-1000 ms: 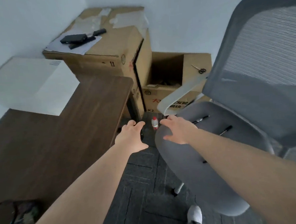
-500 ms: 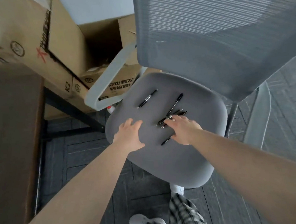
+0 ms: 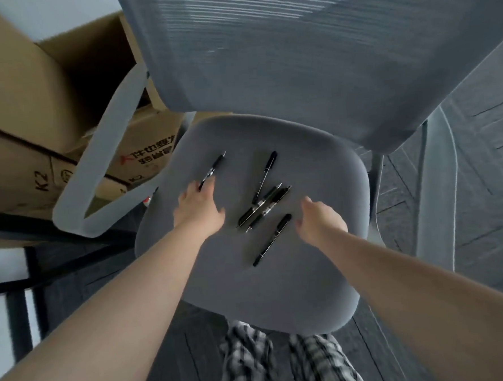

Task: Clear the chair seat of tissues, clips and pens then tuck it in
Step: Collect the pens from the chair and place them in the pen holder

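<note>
A grey office chair faces me, its padded seat [image 3: 316, 162] below a mesh backrest [image 3: 279, 47]. Several black pens lie on the seat: one at the left [image 3: 216, 167], one upright in the middle [image 3: 266, 171], a crossed bundle [image 3: 264, 208] and one nearer me [image 3: 272, 239]. My left hand [image 3: 200, 208] rests on the seat with its fingertips touching the lower end of the left pen, fingers apart. My right hand [image 3: 321, 220] hovers just right of the bundle, fingers loosely curled, holding nothing. No tissues or clips show.
Cardboard boxes [image 3: 32, 100] stand stacked behind the chair's left armrest [image 3: 101, 158]. A black desk frame [image 3: 25, 216] runs along the left. The right armrest [image 3: 433, 197] rises at the right over dark carpet tiles. My checked trousers [image 3: 284, 362] are below the seat.
My view has swung from the desk and boxes down onto the seat. My left hand moved up to the left pen; my right hand shifted off the bundle to its right side.
</note>
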`<state>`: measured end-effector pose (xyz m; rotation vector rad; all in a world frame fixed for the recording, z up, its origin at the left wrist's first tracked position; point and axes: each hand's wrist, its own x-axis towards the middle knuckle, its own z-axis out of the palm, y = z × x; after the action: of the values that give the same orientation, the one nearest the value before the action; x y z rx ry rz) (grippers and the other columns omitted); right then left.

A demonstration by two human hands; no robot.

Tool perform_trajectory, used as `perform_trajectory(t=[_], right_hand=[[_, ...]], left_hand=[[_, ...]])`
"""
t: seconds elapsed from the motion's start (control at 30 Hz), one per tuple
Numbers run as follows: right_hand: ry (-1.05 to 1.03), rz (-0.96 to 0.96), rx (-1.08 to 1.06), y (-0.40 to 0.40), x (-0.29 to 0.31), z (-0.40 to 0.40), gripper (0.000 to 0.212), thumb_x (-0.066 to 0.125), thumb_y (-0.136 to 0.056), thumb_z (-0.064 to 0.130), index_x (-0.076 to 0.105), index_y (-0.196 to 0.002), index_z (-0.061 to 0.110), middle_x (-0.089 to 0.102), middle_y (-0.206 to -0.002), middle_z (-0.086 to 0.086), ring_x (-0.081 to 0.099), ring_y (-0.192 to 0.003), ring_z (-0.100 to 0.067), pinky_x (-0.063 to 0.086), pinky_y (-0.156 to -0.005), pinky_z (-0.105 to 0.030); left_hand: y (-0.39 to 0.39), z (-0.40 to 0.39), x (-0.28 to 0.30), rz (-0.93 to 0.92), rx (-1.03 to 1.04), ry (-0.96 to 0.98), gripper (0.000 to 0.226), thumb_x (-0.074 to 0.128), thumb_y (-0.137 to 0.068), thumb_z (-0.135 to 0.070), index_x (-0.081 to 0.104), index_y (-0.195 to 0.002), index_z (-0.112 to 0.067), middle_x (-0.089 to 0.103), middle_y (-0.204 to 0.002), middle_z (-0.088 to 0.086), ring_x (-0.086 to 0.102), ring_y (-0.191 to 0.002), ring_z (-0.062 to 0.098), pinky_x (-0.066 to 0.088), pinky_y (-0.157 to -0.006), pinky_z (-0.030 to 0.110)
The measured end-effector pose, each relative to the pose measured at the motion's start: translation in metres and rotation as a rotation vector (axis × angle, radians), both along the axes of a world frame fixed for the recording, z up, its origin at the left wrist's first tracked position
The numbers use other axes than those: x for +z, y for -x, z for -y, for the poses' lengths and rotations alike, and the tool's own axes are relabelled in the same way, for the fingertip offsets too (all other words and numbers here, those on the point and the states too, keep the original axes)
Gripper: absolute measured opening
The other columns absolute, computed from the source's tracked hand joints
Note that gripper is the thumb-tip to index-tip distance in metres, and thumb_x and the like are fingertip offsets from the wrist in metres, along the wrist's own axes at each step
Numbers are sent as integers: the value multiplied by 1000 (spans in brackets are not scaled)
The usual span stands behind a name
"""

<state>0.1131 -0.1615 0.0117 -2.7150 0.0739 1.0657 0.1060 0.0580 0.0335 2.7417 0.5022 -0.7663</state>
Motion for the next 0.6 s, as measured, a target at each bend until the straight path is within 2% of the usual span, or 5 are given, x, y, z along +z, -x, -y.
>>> perform_trajectory(t=[0.1, 0.3, 0.37, 0.47, 0.6], right_hand=[[-13, -13, -51, 3, -9, -10, 18, 48, -94, 27, 42, -102, 11, 54, -102, -11, 55, -98, -34, 40, -65, -34], [4, -11, -197, 18, -26, -33, 30, 53, -93, 32, 41, -114, 14, 53, -112, -10, 50, -110, -33, 39, -66, -36], [2, 12, -255, 21, -32, -41, 30, 54, -93, 28, 39, -116, 14, 53, -109, -10, 50, -107, -33, 38, -64, -36], [-39, 35, -364, 23, -43, -54, 40, 51, -87, 7, 34, -122, 16, 50, -98, -10, 50, -99, -34, 39, -62, -35], [-93, 77, -509, 20, -51, -67, 66, 45, -85, -3, 23, -141, 24, 50, -114, -13, 53, -101, -36, 43, -70, -37]], left_hand=[[-13, -5, -16, -13, -60, -9, 67, 54, -90, -34, 18, -146, -30, 24, -151, 9, 27, -135, 36, 39, -100, 50], [-29, -12, -41, -1, -135, 10, 68, 51, -91, -36, 12, -148, -36, 10, -158, 11, 16, -142, 36, 33, -107, 53], [-36, -13, -49, 2, -141, 19, 69, 49, -92, -37, 9, -148, -36, 11, -157, 12, 18, -142, 36, 34, -106, 53], [-46, -14, -60, 3, -151, 12, 73, 50, -92, -33, 4, -149, -31, 23, -152, 10, 31, -135, 36, 40, -100, 53], [-57, -13, -70, 8, -123, -4, 83, 55, -88, -16, 0, -150, -24, 27, -148, 12, 35, -130, 38, 42, -98, 52]])
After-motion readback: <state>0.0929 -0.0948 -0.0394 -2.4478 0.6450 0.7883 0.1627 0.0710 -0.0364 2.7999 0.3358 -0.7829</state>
